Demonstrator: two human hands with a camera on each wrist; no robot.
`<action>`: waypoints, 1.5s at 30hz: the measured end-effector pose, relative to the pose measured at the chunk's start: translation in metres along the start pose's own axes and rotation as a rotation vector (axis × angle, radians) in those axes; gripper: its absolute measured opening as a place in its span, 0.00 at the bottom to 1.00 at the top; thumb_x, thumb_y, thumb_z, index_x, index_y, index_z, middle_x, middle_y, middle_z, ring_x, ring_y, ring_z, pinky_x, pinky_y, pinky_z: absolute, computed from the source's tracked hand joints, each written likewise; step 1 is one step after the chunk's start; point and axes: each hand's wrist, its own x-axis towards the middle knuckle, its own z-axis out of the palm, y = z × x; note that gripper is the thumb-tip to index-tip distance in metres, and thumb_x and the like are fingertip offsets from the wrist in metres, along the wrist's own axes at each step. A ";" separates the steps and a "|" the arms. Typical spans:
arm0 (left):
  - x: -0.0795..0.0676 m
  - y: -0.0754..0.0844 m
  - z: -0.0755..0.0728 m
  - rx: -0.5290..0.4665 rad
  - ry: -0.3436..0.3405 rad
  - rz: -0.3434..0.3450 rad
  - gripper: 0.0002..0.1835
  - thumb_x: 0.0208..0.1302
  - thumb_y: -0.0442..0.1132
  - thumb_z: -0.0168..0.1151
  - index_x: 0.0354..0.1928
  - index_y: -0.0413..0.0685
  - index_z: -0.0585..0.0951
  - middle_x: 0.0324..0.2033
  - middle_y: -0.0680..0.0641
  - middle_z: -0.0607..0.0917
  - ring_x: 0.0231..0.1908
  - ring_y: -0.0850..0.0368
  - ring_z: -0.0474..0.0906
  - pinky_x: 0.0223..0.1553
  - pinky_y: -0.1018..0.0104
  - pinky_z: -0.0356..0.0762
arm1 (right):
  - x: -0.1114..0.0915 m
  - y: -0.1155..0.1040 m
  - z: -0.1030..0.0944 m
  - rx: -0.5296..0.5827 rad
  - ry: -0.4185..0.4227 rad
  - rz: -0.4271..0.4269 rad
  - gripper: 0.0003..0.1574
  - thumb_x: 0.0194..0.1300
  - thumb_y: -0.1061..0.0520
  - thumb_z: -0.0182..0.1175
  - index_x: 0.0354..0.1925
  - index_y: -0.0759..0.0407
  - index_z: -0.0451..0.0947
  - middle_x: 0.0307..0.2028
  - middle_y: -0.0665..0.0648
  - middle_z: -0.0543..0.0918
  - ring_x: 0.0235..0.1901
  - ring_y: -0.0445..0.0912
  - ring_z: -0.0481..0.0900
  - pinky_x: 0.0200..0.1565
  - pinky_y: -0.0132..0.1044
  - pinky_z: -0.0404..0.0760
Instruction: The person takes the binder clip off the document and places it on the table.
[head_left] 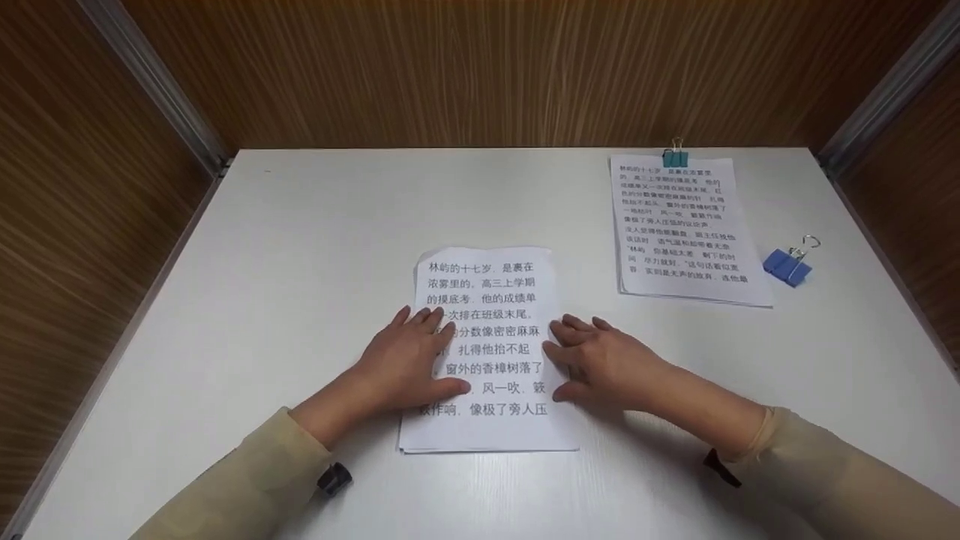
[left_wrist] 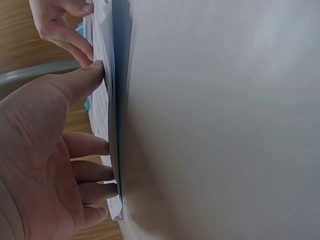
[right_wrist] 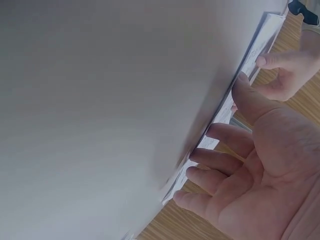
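A loose stack of printed paper sheets (head_left: 491, 433) lies flat on the white table, its top edge slightly wavy. My left hand (head_left: 405, 364) rests along the stack's left side, with thumb and fingertips over the print. On the opposite side, my right hand (head_left: 607, 367) touches the right edge with its fingertips and thumb. In the left wrist view, the left hand's fingers (left_wrist: 92, 172) meet the paper's edge, where the layers stand a little apart. The right wrist view shows the right fingers (right_wrist: 215, 160) loosely bent against the edge. Neither hand is curled round the sheets.
At the back right lies another printed stack (head_left: 686, 240) with a teal binder clip (head_left: 676, 159) on its top edge. A blue binder clip (head_left: 787, 267) sits beside it on the table (head_left: 300, 225). Wood-grain panels (head_left: 480, 75) enclose the back and sides.
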 end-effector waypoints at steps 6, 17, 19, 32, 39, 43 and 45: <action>-0.007 -0.023 -0.005 0.018 -0.017 -0.015 0.51 0.66 0.70 0.64 0.77 0.38 0.70 0.77 0.33 0.66 0.79 0.36 0.59 0.81 0.41 0.44 | 0.026 -0.009 -0.001 0.013 -0.033 0.007 0.45 0.65 0.42 0.75 0.71 0.63 0.77 0.75 0.71 0.69 0.77 0.66 0.63 0.75 0.66 0.60; -0.028 -0.064 -0.009 -0.052 -0.041 -0.090 0.52 0.67 0.68 0.65 0.80 0.38 0.65 0.80 0.35 0.60 0.81 0.38 0.52 0.81 0.40 0.43 | 0.066 -0.034 0.005 0.003 -0.077 0.002 0.46 0.69 0.39 0.71 0.75 0.60 0.72 0.77 0.69 0.65 0.78 0.64 0.61 0.77 0.62 0.58; -0.031 -0.070 -0.010 -0.058 -0.040 -0.094 0.52 0.67 0.68 0.66 0.80 0.38 0.65 0.81 0.35 0.59 0.81 0.38 0.52 0.81 0.40 0.43 | 0.072 -0.037 0.006 -0.008 -0.085 0.008 0.47 0.69 0.38 0.70 0.76 0.59 0.71 0.78 0.68 0.64 0.79 0.63 0.60 0.77 0.61 0.58; -0.043 -0.103 -0.015 -0.091 -0.037 -0.105 0.52 0.67 0.66 0.66 0.81 0.39 0.63 0.82 0.35 0.56 0.82 0.36 0.48 0.81 0.40 0.43 | 0.102 -0.053 0.007 -0.066 -0.094 -0.012 0.48 0.72 0.35 0.66 0.79 0.56 0.69 0.79 0.67 0.62 0.79 0.62 0.59 0.78 0.60 0.57; -0.048 -0.112 -0.018 -0.093 -0.045 -0.113 0.52 0.68 0.67 0.66 0.80 0.38 0.64 0.81 0.34 0.57 0.81 0.34 0.49 0.80 0.38 0.44 | 0.112 -0.058 0.009 -0.081 -0.090 -0.032 0.47 0.72 0.34 0.66 0.78 0.56 0.70 0.79 0.67 0.64 0.79 0.62 0.60 0.77 0.62 0.59; -0.049 -0.116 -0.020 -0.096 -0.046 -0.121 0.51 0.68 0.66 0.66 0.80 0.37 0.64 0.81 0.33 0.58 0.81 0.34 0.50 0.80 0.38 0.44 | 0.118 -0.060 0.010 -0.082 -0.092 -0.044 0.46 0.72 0.35 0.65 0.77 0.57 0.70 0.78 0.67 0.64 0.79 0.62 0.60 0.77 0.62 0.60; -0.050 -0.119 -0.021 -0.097 -0.047 -0.123 0.51 0.67 0.66 0.66 0.79 0.37 0.65 0.80 0.33 0.58 0.81 0.33 0.51 0.80 0.38 0.45 | 0.120 -0.061 0.010 -0.076 -0.099 -0.042 0.46 0.73 0.35 0.65 0.78 0.57 0.70 0.79 0.67 0.63 0.79 0.61 0.59 0.77 0.61 0.59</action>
